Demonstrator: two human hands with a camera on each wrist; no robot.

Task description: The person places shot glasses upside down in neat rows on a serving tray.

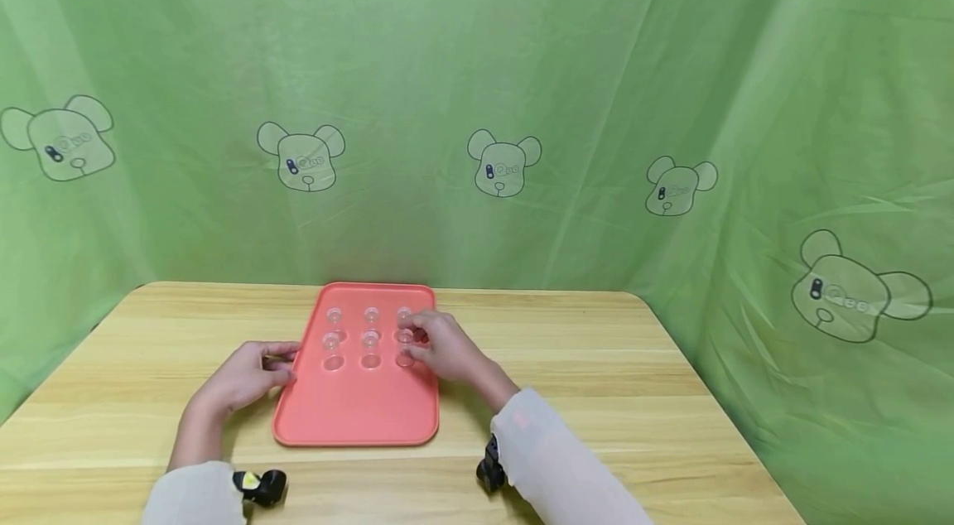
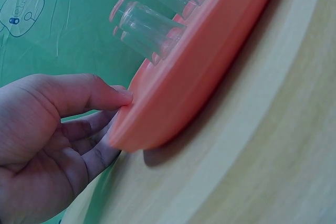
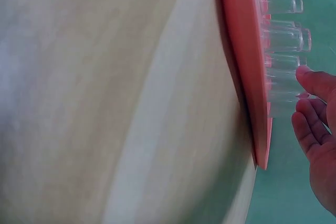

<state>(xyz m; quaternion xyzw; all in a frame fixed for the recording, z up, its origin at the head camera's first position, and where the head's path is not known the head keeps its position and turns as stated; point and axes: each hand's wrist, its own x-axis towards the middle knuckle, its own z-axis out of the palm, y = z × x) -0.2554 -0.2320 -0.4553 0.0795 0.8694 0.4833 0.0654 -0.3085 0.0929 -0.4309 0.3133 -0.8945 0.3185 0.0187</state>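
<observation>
A coral-red rectangular tray (image 1: 356, 407) lies on the wooden table, its long sides running away from me. Several small clear cups (image 1: 370, 339) stand on it in rows across its far half. My left hand (image 1: 244, 378) grips the tray's left edge; in the left wrist view the thumb (image 2: 113, 97) rests on the rim and the other fingers bend against the outer side. Over the right-hand column, my right hand (image 1: 450, 347) pinches the top of a clear cup (image 3: 285, 90) between thumb and fingers, beside other cups (image 3: 286, 39). The hand partly hides that column in the head view.
Light wooden table (image 1: 566, 376) surrounds the tray, with more surface to its right. A green curtain (image 1: 417, 210) with bear-head drawings hangs behind the table and along its sides. Black wrist cameras (image 1: 490, 467) sit at the sleeve cuffs near the front.
</observation>
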